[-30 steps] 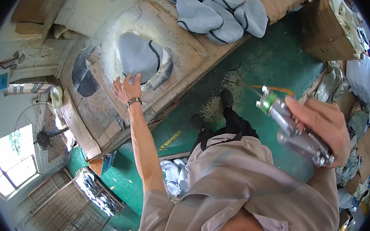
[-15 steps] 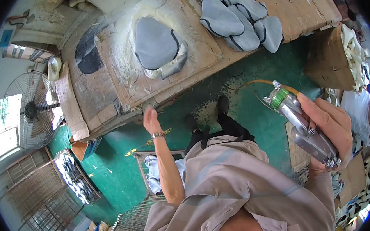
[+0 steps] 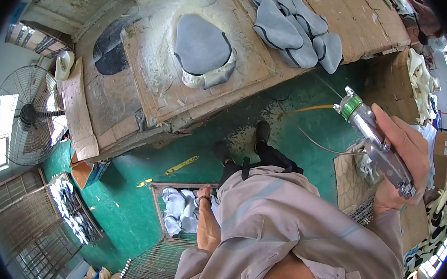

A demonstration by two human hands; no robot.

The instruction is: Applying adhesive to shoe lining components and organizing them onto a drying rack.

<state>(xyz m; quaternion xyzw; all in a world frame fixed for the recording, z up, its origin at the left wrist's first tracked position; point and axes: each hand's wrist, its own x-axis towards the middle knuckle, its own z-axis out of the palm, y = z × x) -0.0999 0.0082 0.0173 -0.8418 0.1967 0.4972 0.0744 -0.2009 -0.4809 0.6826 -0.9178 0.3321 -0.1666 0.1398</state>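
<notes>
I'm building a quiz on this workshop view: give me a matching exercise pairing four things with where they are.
Things:
1. metal spray gun with green cap
2. single grey fabric piece
3. round standing fan
4. wire basket of grey pieces

Places:
A. on the cardboard-topped bench
B. in the right hand
C. on the green floor, by the left hand
D. at the far left

Pairs: 1-B, 2-A, 3-D, 4-C

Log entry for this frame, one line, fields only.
right hand: holds metal spray gun | left hand: down at wire basket of grey pieces | bench: grey pad on cardboard
</notes>
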